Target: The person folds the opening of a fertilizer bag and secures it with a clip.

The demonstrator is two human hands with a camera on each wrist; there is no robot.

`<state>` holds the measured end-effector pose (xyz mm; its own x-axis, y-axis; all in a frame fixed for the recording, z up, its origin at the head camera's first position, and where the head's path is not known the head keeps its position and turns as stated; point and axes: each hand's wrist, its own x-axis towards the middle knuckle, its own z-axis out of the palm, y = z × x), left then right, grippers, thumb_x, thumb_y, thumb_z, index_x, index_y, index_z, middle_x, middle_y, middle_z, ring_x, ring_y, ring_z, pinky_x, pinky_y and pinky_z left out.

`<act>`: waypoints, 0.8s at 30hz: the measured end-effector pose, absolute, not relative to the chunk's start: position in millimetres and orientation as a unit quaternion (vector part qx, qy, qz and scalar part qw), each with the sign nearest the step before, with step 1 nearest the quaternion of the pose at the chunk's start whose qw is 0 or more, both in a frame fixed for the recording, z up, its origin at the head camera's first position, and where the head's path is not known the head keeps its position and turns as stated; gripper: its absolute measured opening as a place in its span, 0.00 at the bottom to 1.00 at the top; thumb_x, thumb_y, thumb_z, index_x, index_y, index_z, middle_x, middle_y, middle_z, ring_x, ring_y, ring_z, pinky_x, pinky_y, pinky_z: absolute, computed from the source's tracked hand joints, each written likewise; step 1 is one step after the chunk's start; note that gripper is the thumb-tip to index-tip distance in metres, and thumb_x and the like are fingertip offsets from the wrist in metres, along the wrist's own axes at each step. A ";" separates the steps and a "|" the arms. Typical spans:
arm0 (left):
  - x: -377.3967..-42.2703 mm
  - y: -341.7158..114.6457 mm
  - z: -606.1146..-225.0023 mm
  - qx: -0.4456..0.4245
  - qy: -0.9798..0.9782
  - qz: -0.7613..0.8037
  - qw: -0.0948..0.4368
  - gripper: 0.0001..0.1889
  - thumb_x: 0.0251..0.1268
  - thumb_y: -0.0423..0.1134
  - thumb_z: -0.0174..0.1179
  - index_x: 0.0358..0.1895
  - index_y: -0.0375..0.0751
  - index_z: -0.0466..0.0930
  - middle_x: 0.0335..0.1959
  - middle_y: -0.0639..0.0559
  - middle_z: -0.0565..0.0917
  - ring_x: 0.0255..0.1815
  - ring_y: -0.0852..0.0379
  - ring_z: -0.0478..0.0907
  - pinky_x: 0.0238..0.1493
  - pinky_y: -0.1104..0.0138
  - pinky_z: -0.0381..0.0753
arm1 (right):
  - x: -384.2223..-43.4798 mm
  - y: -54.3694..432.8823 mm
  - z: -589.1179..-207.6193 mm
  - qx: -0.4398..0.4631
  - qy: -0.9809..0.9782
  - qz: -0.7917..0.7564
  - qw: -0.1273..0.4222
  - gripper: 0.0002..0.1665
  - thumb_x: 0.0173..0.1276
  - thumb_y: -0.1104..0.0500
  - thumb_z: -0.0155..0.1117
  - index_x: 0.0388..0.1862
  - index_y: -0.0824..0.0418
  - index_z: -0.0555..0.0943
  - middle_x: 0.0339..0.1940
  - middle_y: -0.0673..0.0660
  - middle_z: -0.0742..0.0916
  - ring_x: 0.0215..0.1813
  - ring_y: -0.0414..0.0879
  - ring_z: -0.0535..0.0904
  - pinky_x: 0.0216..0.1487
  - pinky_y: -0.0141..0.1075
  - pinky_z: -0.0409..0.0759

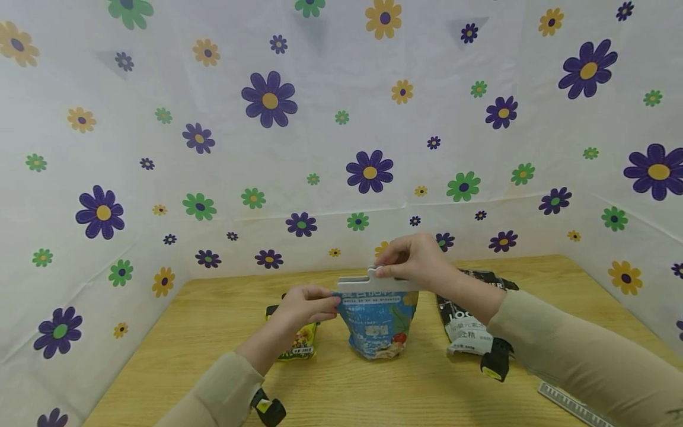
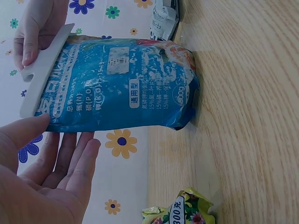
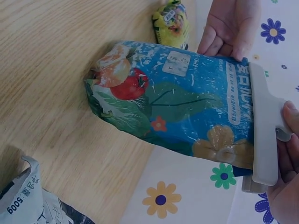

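Observation:
A blue fertilizer bag (image 1: pixel 376 326) with printed vegetables stands upright on the table in the head view. Across its top edge lies a long white sealing clip (image 1: pixel 352 284). My right hand (image 1: pixel 418 261) grips the clip by its raised middle tab, thumb in front. With thumb and fingers, my left hand (image 1: pixel 301 308) pinches the bag's upper left corner, just below the clip's end. In the left wrist view the bag's printed panel (image 2: pixel 117 88) faces the camera. The right wrist view shows the clip (image 3: pixel 265 126) spanning the bag's mouth; part of its far bar sticks out behind.
A small yellow-green bag (image 1: pixel 301 347) stands left of the blue bag, partly behind my left hand. A black-and-white bag (image 1: pixel 464 326) stands to the right, partly behind my right arm. A white ruler-like strip (image 1: pixel 573 406) lies at the front right. Flowered cloth (image 1: pixel 320 136) hangs behind the table.

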<state>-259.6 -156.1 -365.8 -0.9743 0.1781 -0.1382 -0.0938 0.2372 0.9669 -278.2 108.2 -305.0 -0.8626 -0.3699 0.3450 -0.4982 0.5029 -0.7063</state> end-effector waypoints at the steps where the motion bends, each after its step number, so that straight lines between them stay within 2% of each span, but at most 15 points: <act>1: -259.6 -155.8 -366.0 0.026 0.779 0.617 0.109 0.14 0.78 0.34 0.64 0.57 0.27 0.82 0.53 0.38 0.84 0.57 0.40 0.89 0.68 0.50 0.86 | -278.7 108.1 -306.4 0.253 -0.864 0.430 0.072 0.05 0.64 0.65 0.81 0.38 0.63 0.93 0.35 0.58 0.94 0.29 0.40 0.83 0.30 0.28 0.82; 4: -259.8 -155.6 -366.5 0.024 0.779 0.618 0.108 0.14 0.77 0.33 0.64 0.57 0.27 0.82 0.54 0.37 0.84 0.56 0.41 0.89 0.67 0.52 0.87 | -278.7 107.3 -309.1 0.256 -0.864 0.429 0.068 0.05 0.65 0.64 0.80 0.38 0.63 0.93 0.35 0.58 0.94 0.29 0.40 0.84 0.31 0.30 0.83; 10: -261.1 -156.5 -369.2 0.029 0.784 0.611 0.105 0.14 0.77 0.31 0.64 0.58 0.26 0.82 0.59 0.34 0.83 0.60 0.38 0.87 0.66 0.53 0.88 | -278.9 105.6 -313.2 0.257 -0.861 0.435 0.061 0.05 0.65 0.64 0.80 0.39 0.63 0.94 0.36 0.59 0.94 0.30 0.39 0.85 0.31 0.31 0.85; 16: -261.0 -156.8 -370.3 0.033 0.790 0.604 0.100 0.13 0.75 0.30 0.65 0.57 0.27 0.84 0.58 0.35 0.84 0.55 0.44 0.90 0.68 0.49 0.86 | -280.3 102.9 -315.8 0.245 -0.864 0.436 0.055 0.06 0.65 0.63 0.80 0.40 0.63 0.93 0.37 0.59 0.94 0.31 0.40 0.86 0.33 0.33 0.86; 24: -260.5 -157.1 -370.1 0.035 0.791 0.603 0.098 0.12 0.74 0.30 0.66 0.55 0.28 0.85 0.57 0.36 0.86 0.55 0.45 0.90 0.67 0.50 0.87 | -283.5 100.2 -318.1 0.235 -0.870 0.431 0.049 0.07 0.65 0.61 0.80 0.40 0.63 0.93 0.36 0.58 0.94 0.31 0.40 0.85 0.34 0.34 0.86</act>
